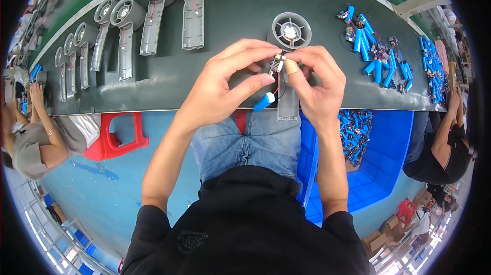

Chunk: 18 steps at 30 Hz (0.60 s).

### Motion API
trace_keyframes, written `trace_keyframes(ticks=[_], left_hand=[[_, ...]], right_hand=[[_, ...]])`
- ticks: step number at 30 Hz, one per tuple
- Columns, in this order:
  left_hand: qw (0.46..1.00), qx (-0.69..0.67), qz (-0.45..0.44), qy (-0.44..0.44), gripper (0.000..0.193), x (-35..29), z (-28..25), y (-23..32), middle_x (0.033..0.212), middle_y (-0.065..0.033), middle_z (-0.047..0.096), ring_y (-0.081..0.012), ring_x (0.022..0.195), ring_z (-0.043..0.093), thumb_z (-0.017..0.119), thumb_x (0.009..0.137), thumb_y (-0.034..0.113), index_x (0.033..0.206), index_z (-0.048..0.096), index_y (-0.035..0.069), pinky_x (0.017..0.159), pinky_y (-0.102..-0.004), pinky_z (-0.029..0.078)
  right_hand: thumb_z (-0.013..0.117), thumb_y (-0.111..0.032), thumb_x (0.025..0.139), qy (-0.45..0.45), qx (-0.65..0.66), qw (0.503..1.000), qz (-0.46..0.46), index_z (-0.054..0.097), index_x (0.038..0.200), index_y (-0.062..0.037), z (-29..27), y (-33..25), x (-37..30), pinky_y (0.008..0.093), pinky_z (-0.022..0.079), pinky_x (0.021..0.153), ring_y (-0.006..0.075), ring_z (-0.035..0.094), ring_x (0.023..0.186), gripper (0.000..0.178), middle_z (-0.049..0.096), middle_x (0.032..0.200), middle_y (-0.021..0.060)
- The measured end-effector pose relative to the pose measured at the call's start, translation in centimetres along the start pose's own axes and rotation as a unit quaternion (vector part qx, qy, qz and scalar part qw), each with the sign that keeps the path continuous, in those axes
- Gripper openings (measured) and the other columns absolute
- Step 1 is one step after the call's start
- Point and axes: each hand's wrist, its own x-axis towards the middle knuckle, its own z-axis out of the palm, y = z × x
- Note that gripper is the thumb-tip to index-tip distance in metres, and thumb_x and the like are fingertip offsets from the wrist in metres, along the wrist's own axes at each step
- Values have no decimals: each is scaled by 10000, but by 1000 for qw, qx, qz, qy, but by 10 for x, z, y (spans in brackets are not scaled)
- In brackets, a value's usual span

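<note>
Between my two hands is a small circuit board (277, 64), pinched by the fingertips above the bench. My left hand (225, 81) has thumb and fingers closed on its left side. My right hand (319, 81) grips the other side, with a tan cover on one fingertip. From the board a blue cylindrical battery (264, 101) hangs on red and black wires. Right below lies a grey fan housing (289, 30), its round fan end away from me and its open handle (288, 104) toward me, partly hidden by my right hand.
Several grey fan housings (193, 19) stand in a row on the dark green bench (230, 19) at left. Loose blue batteries with boards (378, 60) lie at right. A blue bin (381, 157) is beside my legs, a red stool (120, 137) at left. Other people (442, 137) work on both sides.
</note>
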Motion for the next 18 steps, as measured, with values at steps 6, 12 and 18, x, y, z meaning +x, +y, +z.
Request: trace_keyframes(ticks=[6, 12, 18], left_hand=[[992, -116, -11, 54, 425, -1, 5, -3, 1193, -141, 653, -194, 1071, 639, 655, 868, -84, 1289, 597, -51, 955, -309, 516], [999, -36, 16, 32, 394, 0, -3, -7, 1134, -152, 685, -187, 1023, 655, 679, 842, -89, 1233, 652, -45, 911, -297, 534], [997, 32, 72, 13, 349, 2, -7, -8, 1126, -154, 689, -207, 994, 659, 695, 842, -53, 1190, 686, -29, 845, -290, 525]], right_hand=[[715, 56, 817, -8, -10, 1000, -6, 701, 928, 11, 0, -1, 1, 212, 422, 568, 70, 524, 646, 120, 660, 893, 60], [744, -10, 823, -10, -28, 999, -29, 725, 938, -15, -1, 2, 2, 225, 460, 505, 81, 599, 625, 117, 664, 906, 54], [746, 22, 801, -23, -49, 997, -52, 713, 929, 0, -3, 3, 3, 222, 455, 534, 83, 578, 654, 135, 663, 898, 55]])
